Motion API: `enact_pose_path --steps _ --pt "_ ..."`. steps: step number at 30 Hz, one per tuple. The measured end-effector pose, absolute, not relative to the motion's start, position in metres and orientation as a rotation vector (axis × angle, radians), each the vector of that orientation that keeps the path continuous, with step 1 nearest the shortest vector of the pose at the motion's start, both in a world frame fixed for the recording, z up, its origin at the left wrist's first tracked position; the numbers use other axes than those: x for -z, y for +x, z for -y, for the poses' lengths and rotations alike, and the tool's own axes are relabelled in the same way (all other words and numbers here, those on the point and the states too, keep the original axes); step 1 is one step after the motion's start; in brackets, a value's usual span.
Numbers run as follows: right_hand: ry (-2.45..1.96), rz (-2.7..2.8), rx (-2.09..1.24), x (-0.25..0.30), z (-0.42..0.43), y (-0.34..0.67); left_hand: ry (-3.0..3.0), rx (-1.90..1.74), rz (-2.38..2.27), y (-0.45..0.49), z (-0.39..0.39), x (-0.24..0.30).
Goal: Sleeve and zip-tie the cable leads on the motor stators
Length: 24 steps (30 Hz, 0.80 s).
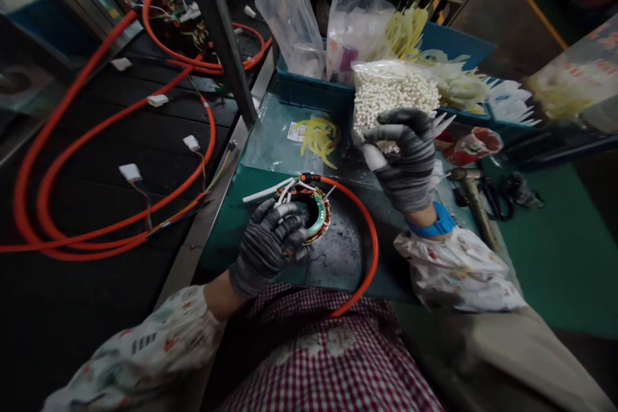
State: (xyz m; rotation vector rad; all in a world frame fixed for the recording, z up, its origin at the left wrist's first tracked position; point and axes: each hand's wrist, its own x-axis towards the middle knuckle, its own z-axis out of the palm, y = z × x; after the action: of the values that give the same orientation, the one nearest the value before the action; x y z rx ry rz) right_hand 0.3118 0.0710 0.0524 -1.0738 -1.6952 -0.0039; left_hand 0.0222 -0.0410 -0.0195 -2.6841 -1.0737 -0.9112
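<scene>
The copper-wound stator ring lies on the dark bench mat, its near-left rim covered by the left hand, whose gloved fingers are curled over it, grasping it beside white sleeved leads; the fingertips' exact hold is hidden. An orange cable leaves the stator's far side and arcs round its right; its lower end is lost against the checked apron.

Beyond the stator and to its right, the gloved right hand is raised before a clear bag of small white pieces, partly covering it. Its fingers are bent, thumb near forefinger; whether anything is pinched there I cannot tell.

Directly beyond the stator, yellow strips show through glossy plastic, their kind unclear. Well right of it, a hammer lies beside black-handled scissors, the blades hard to make out.
</scene>
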Motion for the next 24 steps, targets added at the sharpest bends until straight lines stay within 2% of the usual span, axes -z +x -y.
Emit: enact_pose_path --steps 9,12,18,24 --pt "-0.938 1.427 -0.715 -0.078 0.018 0.312 -2.660 1.008 1.064 0.024 0.038 0.015" --pt "-1.018 1.505 -0.790 -0.072 0.052 0.313 -2.667 0.984 1.049 0.025 0.038 0.014" --pt "-1.175 1.393 -0.641 -0.048 0.082 0.303 -2.608 1.021 1.055 0.030 0.036 0.014" --pt "-1.024 1.232 -1.020 -0.044 0.109 0.298 -2.600 1.086 1.072 0.033 0.037 0.012"
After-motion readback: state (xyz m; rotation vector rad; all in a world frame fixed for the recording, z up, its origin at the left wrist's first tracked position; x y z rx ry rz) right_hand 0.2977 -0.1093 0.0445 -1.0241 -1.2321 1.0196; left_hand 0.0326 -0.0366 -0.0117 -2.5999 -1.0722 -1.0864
